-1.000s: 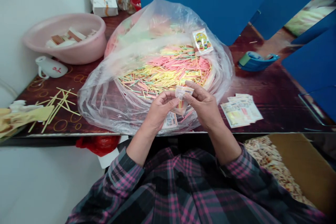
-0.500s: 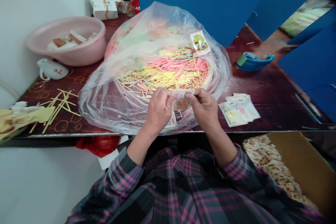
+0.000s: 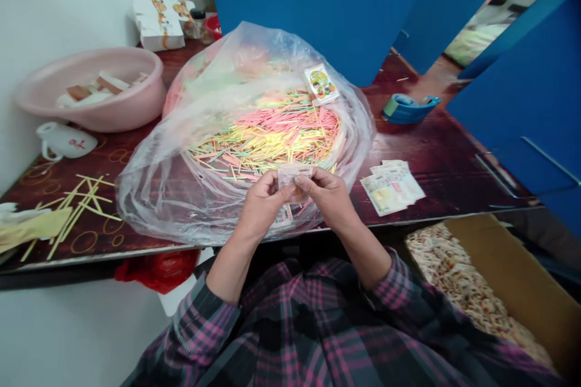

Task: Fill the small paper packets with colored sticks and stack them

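Between my hands is a small printed packet (image 3: 290, 175), held upright at the near edge of a clear plastic bag (image 3: 157, 193). My left hand (image 3: 263, 202) pinches its left side, and my right hand (image 3: 327, 196) grips its right side with the thumb across the front. Behind them, the open bag shows many thin pink, yellow and green sticks (image 3: 281, 133). A white packet with a cartoon print (image 3: 321, 83) lies on the bag's far right part. Another printed piece (image 3: 284, 215) is partly hidden below my hands.
Flat packets (image 3: 393, 187) lie on the table (image 3: 445, 163) at right, near a blue tape dispenser (image 3: 408, 110). At left are a pink basin (image 3: 136, 97), a white mug (image 3: 68, 140) and loose yellow sticks (image 3: 86, 202). A box of pale pieces (image 3: 463, 272) stands below right.
My hands have come closer together, and the packet between them now shows more of its face. My right thumb has moved onto its front. The whole view has shifted and tilted slightly.
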`<action>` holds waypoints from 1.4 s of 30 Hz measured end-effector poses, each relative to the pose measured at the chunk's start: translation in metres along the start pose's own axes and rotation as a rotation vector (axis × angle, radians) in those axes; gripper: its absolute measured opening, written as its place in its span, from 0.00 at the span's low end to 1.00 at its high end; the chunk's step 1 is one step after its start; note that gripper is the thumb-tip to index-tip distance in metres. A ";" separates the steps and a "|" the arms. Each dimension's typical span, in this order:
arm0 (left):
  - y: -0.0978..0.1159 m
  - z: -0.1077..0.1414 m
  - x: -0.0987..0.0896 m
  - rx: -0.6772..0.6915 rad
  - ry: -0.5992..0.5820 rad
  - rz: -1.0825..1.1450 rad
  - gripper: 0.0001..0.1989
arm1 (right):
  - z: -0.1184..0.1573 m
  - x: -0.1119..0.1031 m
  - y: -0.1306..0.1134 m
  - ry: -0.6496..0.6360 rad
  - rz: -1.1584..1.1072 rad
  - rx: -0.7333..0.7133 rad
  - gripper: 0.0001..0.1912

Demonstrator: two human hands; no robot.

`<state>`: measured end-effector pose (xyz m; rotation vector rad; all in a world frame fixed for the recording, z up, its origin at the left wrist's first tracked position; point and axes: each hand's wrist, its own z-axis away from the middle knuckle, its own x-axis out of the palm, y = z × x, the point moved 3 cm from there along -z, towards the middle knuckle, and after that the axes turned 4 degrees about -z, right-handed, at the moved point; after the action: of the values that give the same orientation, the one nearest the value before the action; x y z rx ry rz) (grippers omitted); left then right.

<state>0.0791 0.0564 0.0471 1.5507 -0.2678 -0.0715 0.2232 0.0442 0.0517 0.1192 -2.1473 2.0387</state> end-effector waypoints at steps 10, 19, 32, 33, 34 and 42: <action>-0.002 0.007 0.008 0.028 -0.023 -0.016 0.19 | 0.012 -0.016 0.002 0.070 0.080 -0.017 0.16; 0.008 0.028 -0.047 0.375 0.078 -0.880 0.08 | 0.031 -0.166 -0.023 0.424 0.899 -0.168 0.15; -0.024 0.021 -0.041 0.200 -0.040 -1.338 0.08 | 0.025 -0.020 0.012 -0.115 0.712 -0.326 0.13; -0.024 0.021 -0.042 0.218 -0.016 -1.316 0.08 | 0.023 -0.015 0.016 -0.135 0.739 -0.309 0.13; -0.024 0.022 -0.043 0.243 0.012 -1.290 0.09 | 0.020 -0.013 0.019 -0.143 0.775 -0.294 0.15; -0.010 0.030 -0.042 0.483 0.157 -0.957 0.08 | 0.003 0.005 0.020 -0.178 0.566 -0.106 0.19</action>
<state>0.0330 0.0361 0.0314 2.0309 0.6461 -0.6685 0.2144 0.0430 0.0327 -0.3796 -2.6249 2.2499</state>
